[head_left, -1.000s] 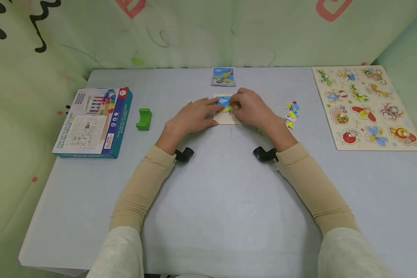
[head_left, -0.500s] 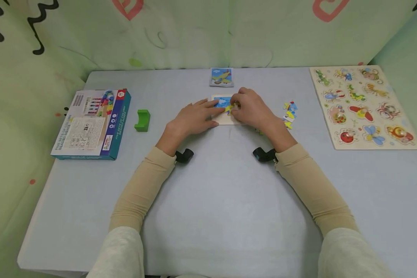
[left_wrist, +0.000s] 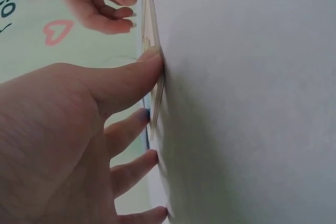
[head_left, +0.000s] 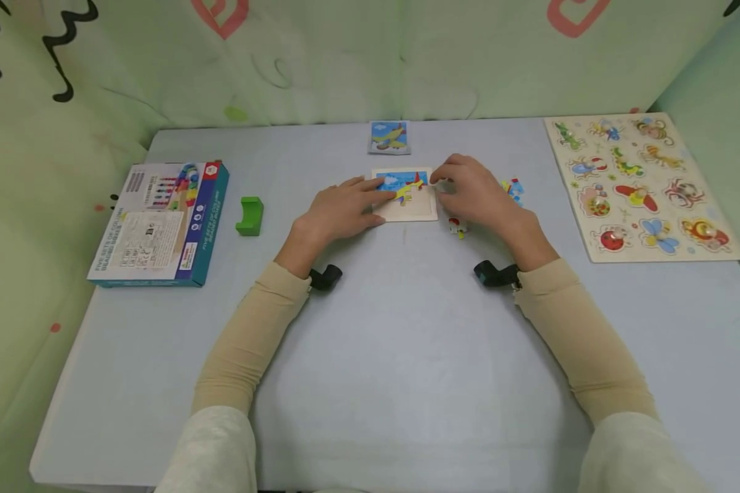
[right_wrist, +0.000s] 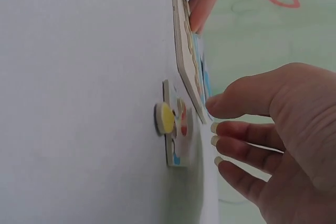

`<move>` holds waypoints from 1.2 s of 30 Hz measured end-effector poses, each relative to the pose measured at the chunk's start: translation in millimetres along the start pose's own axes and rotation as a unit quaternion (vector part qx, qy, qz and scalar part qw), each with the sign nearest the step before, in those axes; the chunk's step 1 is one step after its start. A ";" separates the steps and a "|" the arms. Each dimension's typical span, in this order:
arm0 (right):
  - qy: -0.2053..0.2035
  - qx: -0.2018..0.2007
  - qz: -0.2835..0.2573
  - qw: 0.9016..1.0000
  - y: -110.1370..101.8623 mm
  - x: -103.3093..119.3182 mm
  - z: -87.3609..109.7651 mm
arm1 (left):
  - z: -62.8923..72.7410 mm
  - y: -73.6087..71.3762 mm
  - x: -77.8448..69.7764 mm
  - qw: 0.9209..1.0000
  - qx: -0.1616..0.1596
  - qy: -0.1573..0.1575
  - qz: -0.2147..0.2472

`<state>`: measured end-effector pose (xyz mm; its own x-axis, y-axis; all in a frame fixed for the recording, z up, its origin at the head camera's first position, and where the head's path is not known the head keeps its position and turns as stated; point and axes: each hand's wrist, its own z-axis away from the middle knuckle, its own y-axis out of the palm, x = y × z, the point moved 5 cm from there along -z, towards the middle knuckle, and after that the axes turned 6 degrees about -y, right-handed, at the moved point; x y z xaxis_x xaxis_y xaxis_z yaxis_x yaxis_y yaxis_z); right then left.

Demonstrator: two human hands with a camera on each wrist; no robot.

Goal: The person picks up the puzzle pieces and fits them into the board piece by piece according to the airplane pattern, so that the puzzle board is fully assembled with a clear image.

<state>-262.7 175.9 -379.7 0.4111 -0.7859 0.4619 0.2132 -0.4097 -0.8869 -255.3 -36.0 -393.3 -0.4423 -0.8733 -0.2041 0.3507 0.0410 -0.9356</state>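
A small wooden jigsaw board (head_left: 418, 211) lies at mid-table, its upper part filled with blue sky and part of a yellow plane with red. My left hand (head_left: 339, 209) rests along its left side, fingers outstretched over the picture and thumb (left_wrist: 131, 80) at the near edge. Beside the board's right edge, my right hand (head_left: 476, 192) hovers with loosely bent fingers and nothing visible in them. Below that hand a jigsaw piece (right_wrist: 181, 140) lies on the table, with a yellow-topped piece (right_wrist: 166, 118) against it. More loose pieces (head_left: 514, 190) are partly hidden behind the right hand.
A picture card with a yellow plane (head_left: 389, 137) lies behind the board. To the left are a green arch-shaped block (head_left: 250, 217) and a flat toy box (head_left: 160, 222). A large insect peg puzzle (head_left: 644, 188) occupies the far right.
My right hand has let go of the picture and drawn back right, uncovering the plane's red-tipped section and the loose piece beside the board. The left hand stays on the board.
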 end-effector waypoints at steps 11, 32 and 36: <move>0.035 -0.007 0.001 0.999 -19.8 -34.1 28.3 | 0.7 -0.2 -4.0 1.000 0.003 0.001 0.003; 0.140 -0.093 0.011 0.986 -42.6 -84.4 68.0 | 0.7 -1.9 -1.5 1.000 0.003 0.006 0.006; 0.137 -0.099 0.016 0.985 -42.2 -80.5 61.8 | 1.1 -1.4 0.1 1.000 0.007 0.000 0.007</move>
<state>-250.1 285.1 -379.5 0.1545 -0.8843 0.4406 0.0150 -0.4438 -0.8960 -254.9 -36.7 -391.7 -0.4369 -0.8731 -0.2164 0.3675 0.0463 -0.9289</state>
